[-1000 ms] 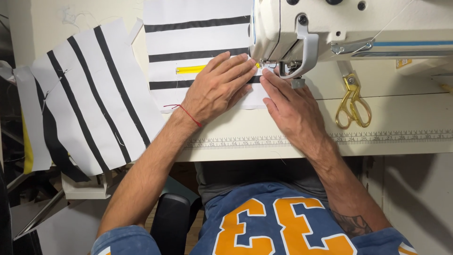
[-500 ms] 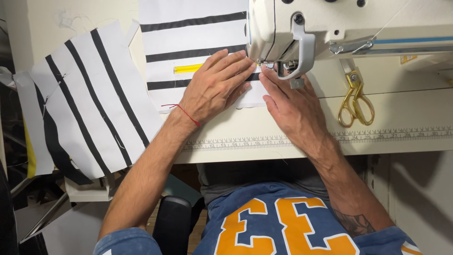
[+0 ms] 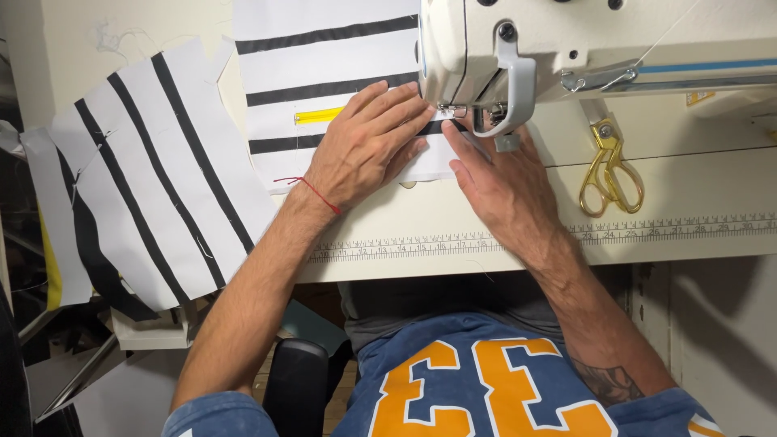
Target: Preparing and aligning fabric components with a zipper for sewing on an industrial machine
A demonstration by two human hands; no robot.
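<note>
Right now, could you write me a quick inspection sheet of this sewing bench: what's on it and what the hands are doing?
Surface: pale table with a ruler strip along its front edge.
Job's things: white fabric with black stripes and a yellow strip, lying under the sewing machine.
Clutter: gold scissors to the right; a second striped fabric piece hanging off the left end.
Hands: left hand flat on the fabric, red string at the wrist; right hand beside it, fingertips near the presser foot.
Cables: nothing seen.
Surroundings: dark chair part and shelving below the table's left end, details unclear.
</note>
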